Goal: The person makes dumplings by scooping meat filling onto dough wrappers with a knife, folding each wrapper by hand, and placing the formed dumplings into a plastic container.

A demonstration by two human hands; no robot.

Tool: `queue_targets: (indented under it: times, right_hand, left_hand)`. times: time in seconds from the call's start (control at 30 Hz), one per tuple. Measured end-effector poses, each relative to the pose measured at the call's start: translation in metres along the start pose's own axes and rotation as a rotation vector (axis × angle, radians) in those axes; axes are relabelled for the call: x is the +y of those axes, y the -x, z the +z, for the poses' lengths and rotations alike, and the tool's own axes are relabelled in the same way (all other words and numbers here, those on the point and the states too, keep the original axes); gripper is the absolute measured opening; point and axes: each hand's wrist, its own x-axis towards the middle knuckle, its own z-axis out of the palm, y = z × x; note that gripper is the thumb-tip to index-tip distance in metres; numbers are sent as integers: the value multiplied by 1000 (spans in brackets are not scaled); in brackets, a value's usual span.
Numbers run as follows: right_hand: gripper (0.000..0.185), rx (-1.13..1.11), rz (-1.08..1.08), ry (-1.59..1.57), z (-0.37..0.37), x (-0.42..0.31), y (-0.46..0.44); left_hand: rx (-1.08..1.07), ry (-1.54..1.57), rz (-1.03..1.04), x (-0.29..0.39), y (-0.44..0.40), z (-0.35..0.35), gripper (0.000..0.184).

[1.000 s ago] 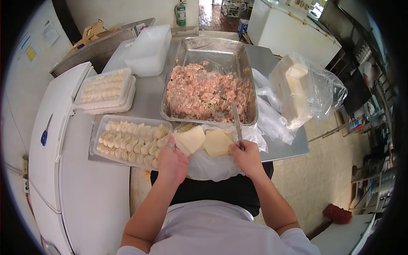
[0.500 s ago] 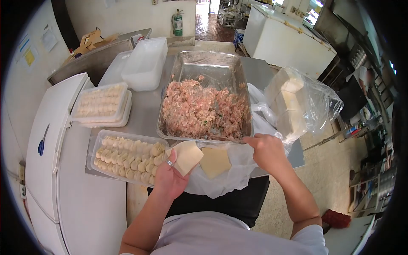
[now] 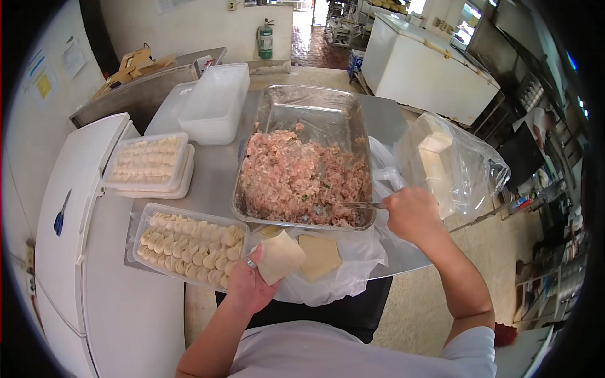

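A square dough wrapper rests on the fingers of my left hand, which has a ring on it. My right hand is closed round the handle of a metal spreader, whose blade reaches into the minced meat at the right front of a metal tray. More wrappers lie on a plastic sheet beside the held one. Left of my left hand, a plastic container holds rows of folded dumplings.
Filled containers are stacked at the left, with empty white containers behind them. Bagged wrapper stacks stand at the right of the metal table. A white fridge is at the left.
My right hand has moved up and right, bringing the spreader from near the wrappers into the meat. My left hand has lifted a wrapper clear of the others. The view has shifted slightly.
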Motion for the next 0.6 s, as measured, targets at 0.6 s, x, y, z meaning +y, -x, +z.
queue_targets:
  times: [0.6]
  right_hand:
    - [17, -30, -200, -357, 21, -2, -32]
  left_hand:
    - [61, -13, -2, -7, -12, 1, 48]
